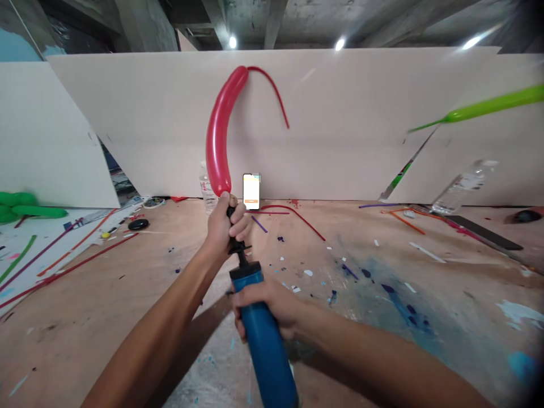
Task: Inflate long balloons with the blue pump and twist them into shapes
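A blue hand pump (266,351) with a black top reaches up from the bottom edge. Around its barrel, just under the cap, my right hand (267,306) is closed. My left hand (225,226) is wrapped round the black nozzle end and the neck of a red long balloon (219,136). The balloon is partly inflated and curves upward; its thin tail (272,85) is uninflated and droops to the right. The balloon's mouth is hidden by my left fingers.
A lit phone (251,191) leans against the white board (340,124). Plastic bottles (463,184) stand behind my left hand and lean at right. Uninflated balloons (297,218) and scraps lie on the paint-stained table (340,328). Green balloons (34,207) rest at left; a lime balloon (493,107) juts in at right.
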Motion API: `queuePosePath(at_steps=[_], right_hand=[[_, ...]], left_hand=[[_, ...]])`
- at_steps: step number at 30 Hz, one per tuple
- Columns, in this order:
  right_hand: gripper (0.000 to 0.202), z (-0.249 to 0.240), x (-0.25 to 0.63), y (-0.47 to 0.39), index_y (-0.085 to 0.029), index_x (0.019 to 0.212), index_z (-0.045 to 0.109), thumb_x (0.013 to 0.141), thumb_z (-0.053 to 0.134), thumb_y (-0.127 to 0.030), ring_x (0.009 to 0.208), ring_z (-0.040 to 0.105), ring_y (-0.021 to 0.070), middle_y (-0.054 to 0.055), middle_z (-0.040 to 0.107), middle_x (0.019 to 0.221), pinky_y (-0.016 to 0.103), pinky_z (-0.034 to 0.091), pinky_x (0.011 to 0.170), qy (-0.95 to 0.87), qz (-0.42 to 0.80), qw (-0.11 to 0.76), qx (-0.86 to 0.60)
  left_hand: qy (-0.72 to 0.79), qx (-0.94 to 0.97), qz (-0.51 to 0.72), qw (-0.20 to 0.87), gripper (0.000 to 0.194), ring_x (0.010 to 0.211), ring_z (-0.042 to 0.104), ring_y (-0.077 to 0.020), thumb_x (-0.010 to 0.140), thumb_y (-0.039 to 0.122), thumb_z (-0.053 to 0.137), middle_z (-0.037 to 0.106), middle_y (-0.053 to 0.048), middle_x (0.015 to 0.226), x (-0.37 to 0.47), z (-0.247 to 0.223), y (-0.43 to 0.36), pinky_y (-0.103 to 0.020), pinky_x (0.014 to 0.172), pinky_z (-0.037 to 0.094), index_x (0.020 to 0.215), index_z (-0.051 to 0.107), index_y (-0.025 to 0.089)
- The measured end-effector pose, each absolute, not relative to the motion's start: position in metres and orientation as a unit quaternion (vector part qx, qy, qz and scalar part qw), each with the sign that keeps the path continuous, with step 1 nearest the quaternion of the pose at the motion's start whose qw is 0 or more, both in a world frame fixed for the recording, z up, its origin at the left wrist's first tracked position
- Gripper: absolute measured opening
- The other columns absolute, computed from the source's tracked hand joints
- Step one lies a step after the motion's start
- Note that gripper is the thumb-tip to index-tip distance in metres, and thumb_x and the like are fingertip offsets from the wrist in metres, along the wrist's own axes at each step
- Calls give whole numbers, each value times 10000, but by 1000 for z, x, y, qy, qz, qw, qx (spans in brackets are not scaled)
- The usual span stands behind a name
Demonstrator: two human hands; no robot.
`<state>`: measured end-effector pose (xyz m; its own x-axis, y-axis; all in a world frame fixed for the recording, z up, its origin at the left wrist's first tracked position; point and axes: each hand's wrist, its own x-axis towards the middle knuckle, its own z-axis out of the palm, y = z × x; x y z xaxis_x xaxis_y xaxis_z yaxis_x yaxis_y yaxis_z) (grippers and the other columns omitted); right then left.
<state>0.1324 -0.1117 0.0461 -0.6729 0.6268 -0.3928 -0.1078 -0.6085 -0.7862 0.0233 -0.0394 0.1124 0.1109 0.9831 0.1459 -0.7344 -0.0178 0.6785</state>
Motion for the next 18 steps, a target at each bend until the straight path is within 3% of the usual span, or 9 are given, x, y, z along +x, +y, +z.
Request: queuePosePath(at_steps=[8, 14, 18], right_hand=[[127, 60, 147, -102, -149, 594, 540, 562, 642, -218, 437, 501, 99, -27, 546, 487, 232, 419, 449, -562, 701, 276, -341], [249, 47, 129, -153, -147, 604, 522, 573, 669, -346, 439, 520, 98, -16, 544, 496, 228, 423, 460, -428, 813, 265, -293], [351, 16, 122, -180, -178, 680, 511, 516, 780, -334, 496, 515, 87, -56, 530, 541, 223, 430, 519, -408, 826, 240, -307]], left_hand=[[187, 373, 693, 588, 322, 224, 262, -49, 958, 369, 399, 328, 92, 464, 38, 118, -59, -171, 237, 226, 690, 376, 194], [220, 368, 663, 614, 362, 221, 224, -40, 991, 293, 277, 294, 91, 443, 16, 139, -56, -156, 224, 207, 664, 388, 184], [210, 333, 674, 625, 371, 231, 210, -22, 990, 301, 300, 279, 94, 452, -11, 144, -48, -140, 234, 183, 655, 398, 176]])
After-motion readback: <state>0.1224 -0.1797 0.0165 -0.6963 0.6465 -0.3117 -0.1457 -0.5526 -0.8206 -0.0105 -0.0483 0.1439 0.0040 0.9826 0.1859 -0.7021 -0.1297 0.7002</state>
